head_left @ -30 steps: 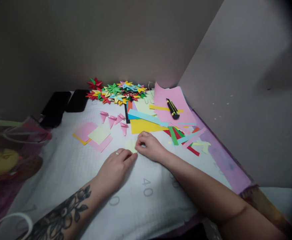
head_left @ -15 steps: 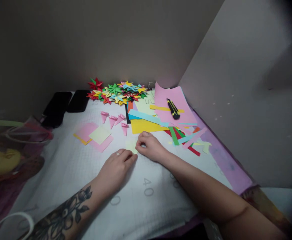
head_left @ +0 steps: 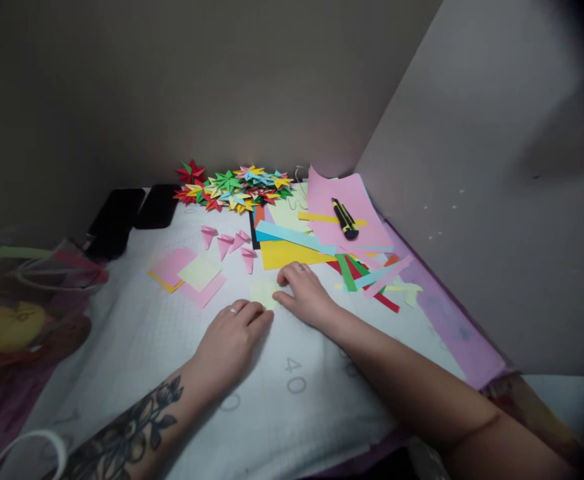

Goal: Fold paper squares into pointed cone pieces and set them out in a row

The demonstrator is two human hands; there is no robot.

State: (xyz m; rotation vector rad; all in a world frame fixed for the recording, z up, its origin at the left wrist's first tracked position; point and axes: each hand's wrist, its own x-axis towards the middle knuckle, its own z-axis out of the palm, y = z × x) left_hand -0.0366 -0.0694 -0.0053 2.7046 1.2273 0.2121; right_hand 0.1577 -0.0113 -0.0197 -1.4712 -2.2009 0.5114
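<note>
A small pale yellow paper square [head_left: 263, 292] lies on the white gridded cutting mat [head_left: 282, 400]. My left hand [head_left: 229, 337], a ring on one finger, has its fingers curled together with the tips pressed on the square's near edge. My right hand [head_left: 306, 293] rests on the square's right side, thumb at the near corner and fingers bent down over the far corner. Just beyond the hands lie several folded pink paper points [head_left: 229, 241] and a small stack of pink and pale yellow squares [head_left: 192, 273].
A heap of folded multicoloured paper stars [head_left: 235, 183] sits at the back by the wall. Coloured sheets and strips [head_left: 322, 243] spread to the right, with a black and yellow utility knife [head_left: 345, 219] on a pink sheet. Two black phones [head_left: 132, 210] lie back left; a bag [head_left: 27, 300] at left.
My right hand has eased from a pinch on the square's far corner to lying flatter over its right side. The left hand has stayed where it was.
</note>
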